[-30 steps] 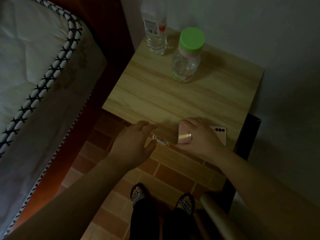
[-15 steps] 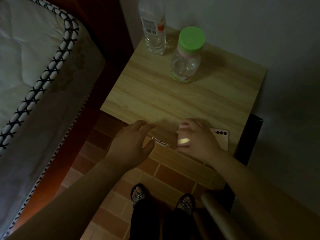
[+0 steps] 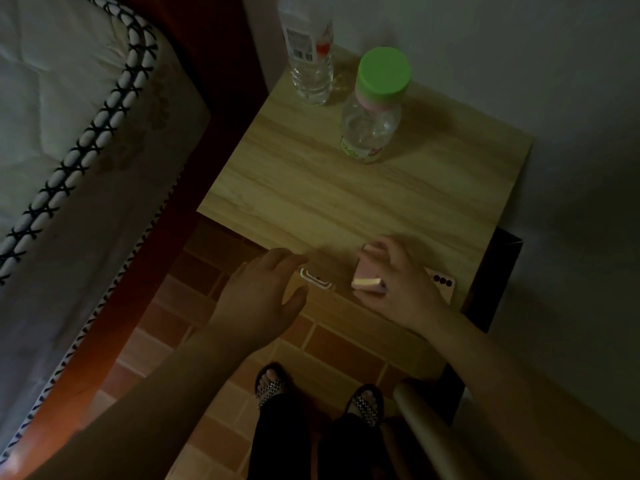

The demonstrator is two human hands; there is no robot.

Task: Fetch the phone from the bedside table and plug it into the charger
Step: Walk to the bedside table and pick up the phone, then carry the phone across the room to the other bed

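A pink phone point(image 3: 442, 281) lies back up at the near right corner of the wooden bedside table point(image 3: 346, 202), its three lenses showing. My right hand point(image 3: 398, 285) covers its middle and curls around its left end, where a bright strip glows. A small white charger piece point(image 3: 316, 279) sits at the table's front edge, left of the phone; I cannot tell exactly what it is. My left hand point(image 3: 263, 292) hovers just left of it, thumb and forefinger spread on either side, not touching.
Two clear bottles stand at the back of the table: one with a green cap point(image 3: 375, 109), one with a white label point(image 3: 310, 53). A mattress point(image 3: 69, 133) and dark red bed frame lie to the left. The wall is on the right, brick-pattern floor and my sandalled feet below.
My right hand's fingers have curled tighter around the phone's left end. My left hand has stayed almost still beside the white piece.
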